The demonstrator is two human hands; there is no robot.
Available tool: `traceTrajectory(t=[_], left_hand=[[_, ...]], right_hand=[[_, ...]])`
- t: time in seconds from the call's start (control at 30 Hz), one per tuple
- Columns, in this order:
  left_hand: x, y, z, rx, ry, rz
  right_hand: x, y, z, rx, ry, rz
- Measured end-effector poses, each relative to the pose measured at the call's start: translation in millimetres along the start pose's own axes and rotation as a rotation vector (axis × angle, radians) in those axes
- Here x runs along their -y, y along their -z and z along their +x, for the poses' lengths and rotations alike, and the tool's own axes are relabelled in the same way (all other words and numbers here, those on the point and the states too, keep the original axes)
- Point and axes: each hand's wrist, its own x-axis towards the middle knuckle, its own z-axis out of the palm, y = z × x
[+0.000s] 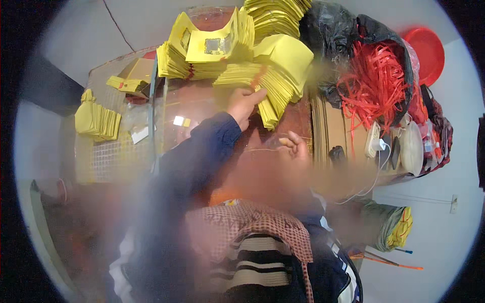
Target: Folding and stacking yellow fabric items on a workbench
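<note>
My left hand (245, 107) reaches across the table, its thumb and fingers closed at the near edge of a fanned stack of yellow paper (275, 96). A red strip crosses that stack. To the right and nearer me, my right hand (294, 147) has its fingers curled, partly blurred. A thin pale strand (265, 149) runs from these fingers to the left, over the reddish-brown tabletop (242, 169). Behind the left hand stand more yellow paper bundles (174, 55), one with a dark square print on its top sheet.
Further yellow bundles lie at the left (98, 121) and far back (278, 17). A black plastic bag (328, 35) with red plastic ribbon (374, 81) stands at the right, near a red basin (427, 55). Cardboard (328, 126), a power strip (373, 140) and a white cable (384, 164) lie nearer.
</note>
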Motion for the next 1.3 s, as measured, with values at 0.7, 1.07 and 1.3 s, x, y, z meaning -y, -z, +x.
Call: traceTrajectory(t=[0.7,1.07,1.3], left_hand=[[17.3,16.3,10.3,-0.018,-0.171,0.101],[15.7,62.6,-52.6,-0.036,-0.158,0.151],[12.2,89.4,-91.3,0.063,-0.227,0.279]], right_hand=[[10.9,-48.5,42.9,0.207,0.198,-0.29],[1.0,-40.5,55.9,0.219,0.282,-0.538],[25.5,-47.5,30.3,0.257,0.14,-0.385]])
